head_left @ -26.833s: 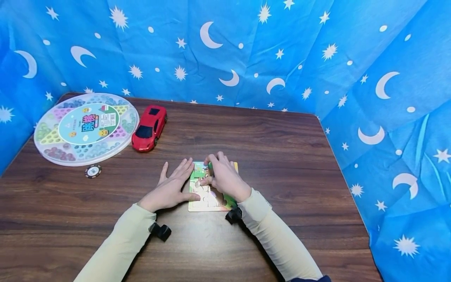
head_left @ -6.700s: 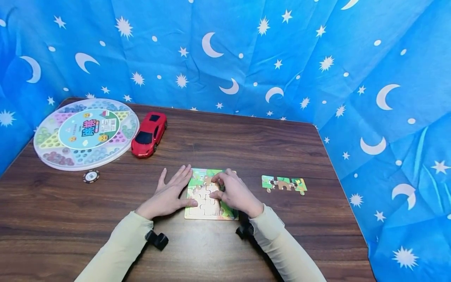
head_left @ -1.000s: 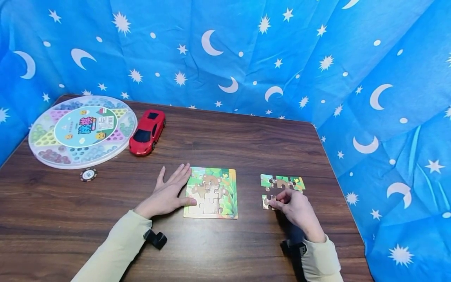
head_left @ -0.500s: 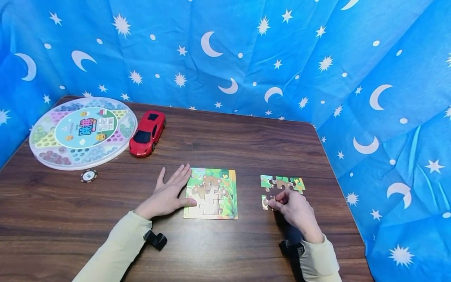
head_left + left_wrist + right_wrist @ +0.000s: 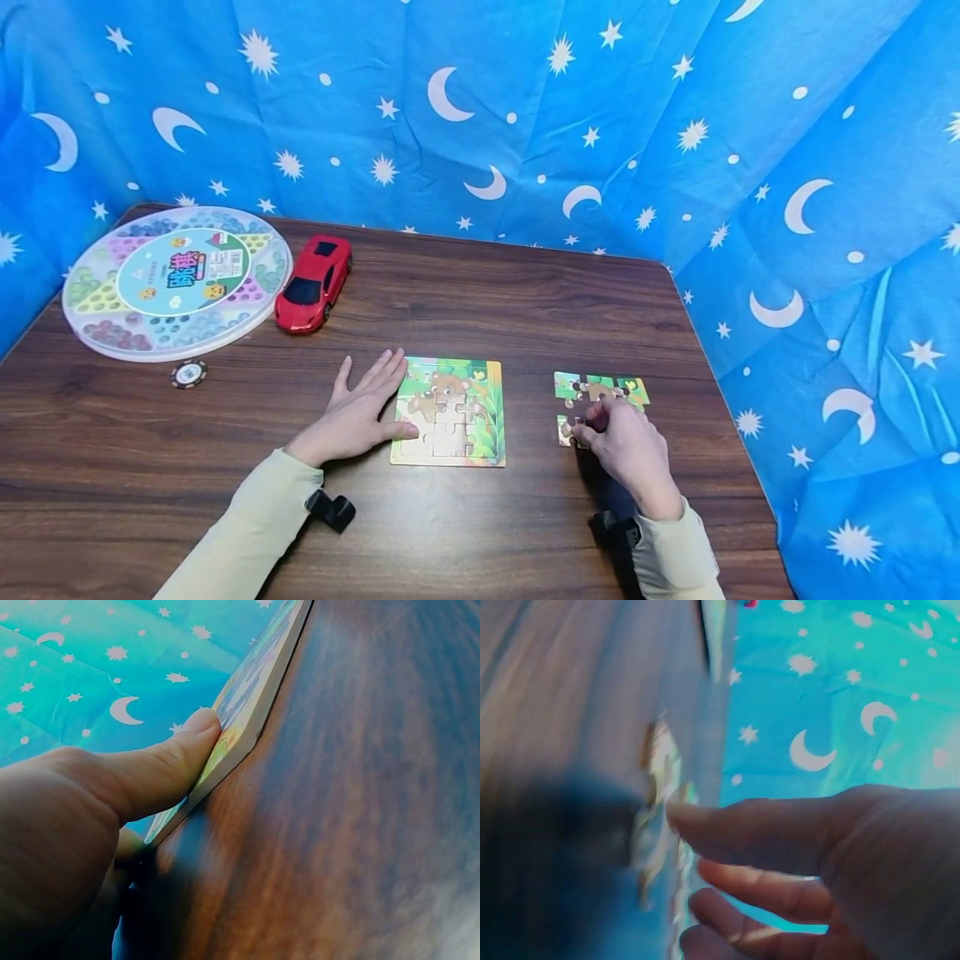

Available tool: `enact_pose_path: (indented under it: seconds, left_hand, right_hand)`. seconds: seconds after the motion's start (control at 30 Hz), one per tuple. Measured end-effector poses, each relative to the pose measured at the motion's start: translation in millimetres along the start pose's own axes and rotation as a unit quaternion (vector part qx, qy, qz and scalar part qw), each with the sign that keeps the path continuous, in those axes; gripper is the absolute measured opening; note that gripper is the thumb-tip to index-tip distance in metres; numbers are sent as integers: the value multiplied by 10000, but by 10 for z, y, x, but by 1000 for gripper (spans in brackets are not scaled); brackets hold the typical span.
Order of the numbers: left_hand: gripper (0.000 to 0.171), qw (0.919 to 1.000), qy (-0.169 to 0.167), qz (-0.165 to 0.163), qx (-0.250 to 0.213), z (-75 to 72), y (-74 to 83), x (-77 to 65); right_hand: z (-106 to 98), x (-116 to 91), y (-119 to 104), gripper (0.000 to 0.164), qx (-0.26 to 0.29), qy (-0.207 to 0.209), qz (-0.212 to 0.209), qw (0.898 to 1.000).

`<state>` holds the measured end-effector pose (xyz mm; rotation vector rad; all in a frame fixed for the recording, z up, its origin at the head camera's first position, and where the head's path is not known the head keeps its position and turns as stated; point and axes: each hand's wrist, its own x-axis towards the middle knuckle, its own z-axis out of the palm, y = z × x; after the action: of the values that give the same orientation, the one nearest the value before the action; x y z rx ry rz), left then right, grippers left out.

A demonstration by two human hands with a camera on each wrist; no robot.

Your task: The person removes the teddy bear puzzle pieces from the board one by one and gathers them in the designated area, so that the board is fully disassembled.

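Note:
In the head view my left hand lies spread at the left edge of a jigsaw puzzle board with a bear picture. Its thumb presses on the board's border in the left wrist view. To the right, my right hand is low over the table, thumb and index finger pinching at a small puzzle piece largely hidden by them. Just left of those fingertips lies a puzzle piece. Behind them a row of joined puzzle pieces is partly covered by the hand. The right wrist view is blurred.
A round Chinese checkers board with marbles under its clear cover sits at the table's back left. Close to it are a red toy car and a poker chip. A blue star-and-moon curtain hangs behind the table.
Over the longer span, my right hand has gone from the board to the right, where loose puzzle pieces now lie in two rows. In the last second it shifts slightly; the left hand stays put.

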<state>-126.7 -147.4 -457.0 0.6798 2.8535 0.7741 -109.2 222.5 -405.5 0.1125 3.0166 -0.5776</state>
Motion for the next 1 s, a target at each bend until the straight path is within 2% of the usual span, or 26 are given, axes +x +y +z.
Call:
enact_pose_path:
  seconds: [0.13, 0.23, 0.4, 0.6, 0.77, 1.0]
  left_hand:
    - [101, 10000, 1, 1, -13, -4, -4, -1]
    - [101, 10000, 6, -10, -3, -1, -5, -3]
    - [101, 10000, -1, -9, -6, -4, 12, -6]
    - [101, 10000, -9, -11, -36, -7, 24, -11]
    - [101, 10000, -42, -10, -15, -5, 23, -8]
    - [101, 10000, -29, 14, 51, -11, 5, -3]
  right_hand:
    - [-13, 17, -153, 18, 439, 322, -560, 9969]
    - [-8, 49, -306, 20, 600, 323, -1090, 9917]
    - [86, 93, -585, 26, 527, 45, -1722, 9836]
    - [317, 128, -901, 38, 536, -381, -2387, 9689]
    - [479, 141, -1071, 50, 198, -794, -2581, 9626]
    - [557, 162, -1201, 54, -214, -847, -2535, 9634]
